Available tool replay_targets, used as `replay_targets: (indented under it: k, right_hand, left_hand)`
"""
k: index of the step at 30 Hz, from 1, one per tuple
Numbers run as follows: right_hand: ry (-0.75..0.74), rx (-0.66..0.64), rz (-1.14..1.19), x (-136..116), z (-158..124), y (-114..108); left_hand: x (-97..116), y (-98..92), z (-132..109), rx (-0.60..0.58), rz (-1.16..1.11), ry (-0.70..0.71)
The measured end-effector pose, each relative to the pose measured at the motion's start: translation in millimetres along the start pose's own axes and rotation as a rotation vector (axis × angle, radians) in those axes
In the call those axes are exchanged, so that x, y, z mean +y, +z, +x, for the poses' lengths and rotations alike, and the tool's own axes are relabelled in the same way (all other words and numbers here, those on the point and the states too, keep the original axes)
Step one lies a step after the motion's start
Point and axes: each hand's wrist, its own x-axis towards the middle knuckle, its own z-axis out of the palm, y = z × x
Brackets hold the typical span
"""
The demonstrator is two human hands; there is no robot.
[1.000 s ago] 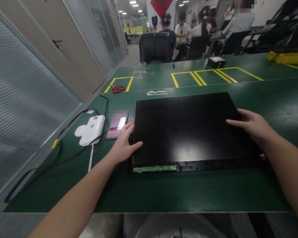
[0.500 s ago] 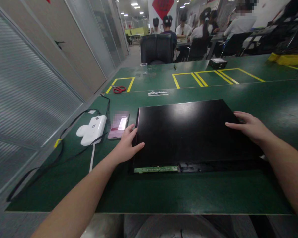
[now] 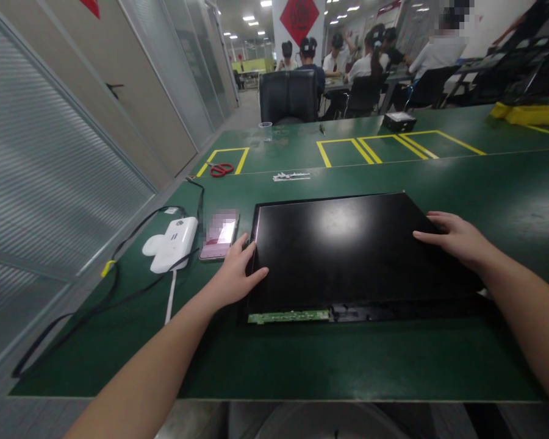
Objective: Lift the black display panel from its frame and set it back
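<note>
A black flat display panel (image 3: 348,250) lies face up on the green table, its glossy surface reflecting a light. Along its near edge runs a narrow green circuit board (image 3: 288,316), beside a dark strip. My left hand (image 3: 235,274) grips the panel's left edge, thumb over the top and fingers at the side. At the opposite edge, my right hand (image 3: 457,241) holds on in a similar way, its thumb on the surface; its fingertips are partly hidden past the edge.
Left of the panel are a phone (image 3: 219,235), a white power adapter (image 3: 176,244) and black cables (image 3: 114,292). Farther back lie red-handled scissors (image 3: 221,170), white scraps (image 3: 291,177), a clear cup (image 3: 265,131) and a black box (image 3: 399,121). Several people sit beyond.
The panel's far edge has come down slightly, and a thin dark border now shows behind it. Both hands stay at the side edges. The view has tilted up a little.
</note>
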Motion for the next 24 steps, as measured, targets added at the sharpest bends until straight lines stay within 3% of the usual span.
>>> replay_targets:
  k: [11,24]
  right_hand:
    - [-0.018,-0.022,-0.113,-1.7,1.3,-1.6]
    - [-0.079,-0.007,-0.227,2.0,2.7,0.1]
  left_hand:
    - [9.4,-4.7,-0.1,-0.034,0.025,-0.039]
    - [-1.9,2.9,0.9,0.009,0.017,0.025]
